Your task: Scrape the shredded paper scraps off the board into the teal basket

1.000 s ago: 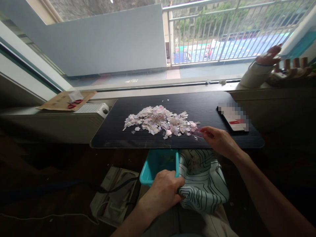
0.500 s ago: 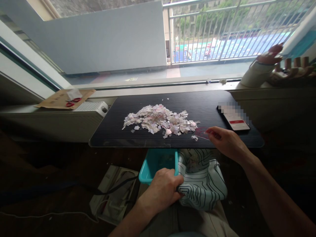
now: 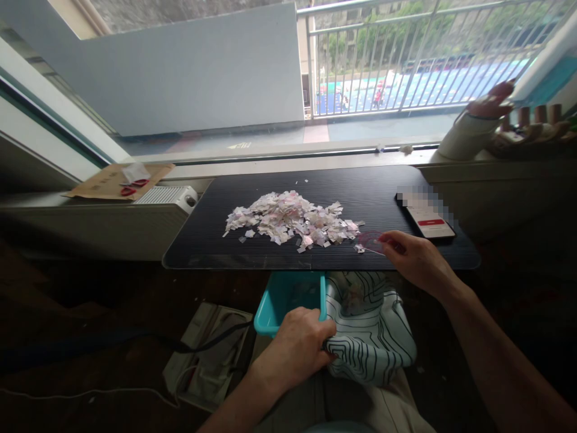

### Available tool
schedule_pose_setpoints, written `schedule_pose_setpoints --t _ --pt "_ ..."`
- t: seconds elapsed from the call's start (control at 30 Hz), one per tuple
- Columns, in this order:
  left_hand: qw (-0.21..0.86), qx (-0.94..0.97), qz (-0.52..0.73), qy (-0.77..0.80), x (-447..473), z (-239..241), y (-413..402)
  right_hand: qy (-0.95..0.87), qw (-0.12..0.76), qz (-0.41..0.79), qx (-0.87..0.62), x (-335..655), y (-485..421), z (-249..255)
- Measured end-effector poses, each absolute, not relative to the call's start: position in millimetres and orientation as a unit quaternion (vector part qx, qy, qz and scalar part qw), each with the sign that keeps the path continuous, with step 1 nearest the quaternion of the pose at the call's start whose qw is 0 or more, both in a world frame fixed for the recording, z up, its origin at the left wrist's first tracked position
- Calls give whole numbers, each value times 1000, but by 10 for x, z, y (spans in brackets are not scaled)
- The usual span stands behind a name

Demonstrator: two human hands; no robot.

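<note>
A loose heap of small pale pink and white paper scraps (image 3: pixel 288 216) lies on the dark tabletop (image 3: pixel 193 240). At its right end, my right hand (image 3: pixel 415 258) pinches a thin pale needle-like strand (image 3: pixel 375 251). The strand's far end meets a small scrap (image 3: pixel 359 248); whether it pierces it I cannot tell. Faint pinkish loops (image 3: pixel 370 239) show beside my fingertips. Below the table edge, my left hand (image 3: pixel 300 337) is closed where a teal plastic bin (image 3: pixel 265 319) meets a container covered by striped cloth (image 3: pixel 378 343). Its fingertips are partly hidden.
A phone (image 3: pixel 428 216) with a lit screen lies at the table's right. Red-handled scissors (image 3: pixel 135 186) rest on a brown envelope (image 3: pixel 99 183) by a white radiator (image 3: pixel 166 195). A wooden hand model (image 3: pixel 536 126) stands on the right sill. An open box (image 3: pixel 207 355) sits below.
My right hand has shifted slightly to the right, and the small scrap at the strand's end has moved right with it. My left hand stays in place.
</note>
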State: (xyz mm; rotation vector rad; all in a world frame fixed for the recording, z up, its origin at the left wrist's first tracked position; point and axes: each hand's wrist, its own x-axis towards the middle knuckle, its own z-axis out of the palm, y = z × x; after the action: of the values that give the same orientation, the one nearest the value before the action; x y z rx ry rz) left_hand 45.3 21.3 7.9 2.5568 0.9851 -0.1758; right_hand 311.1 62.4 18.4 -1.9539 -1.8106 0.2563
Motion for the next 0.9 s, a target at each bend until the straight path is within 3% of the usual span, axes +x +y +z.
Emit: schedule_pose_setpoints --t 0.9 --pt "202 910 -85 353 475 104 208 -672 252 107 -688 3086 665 157"
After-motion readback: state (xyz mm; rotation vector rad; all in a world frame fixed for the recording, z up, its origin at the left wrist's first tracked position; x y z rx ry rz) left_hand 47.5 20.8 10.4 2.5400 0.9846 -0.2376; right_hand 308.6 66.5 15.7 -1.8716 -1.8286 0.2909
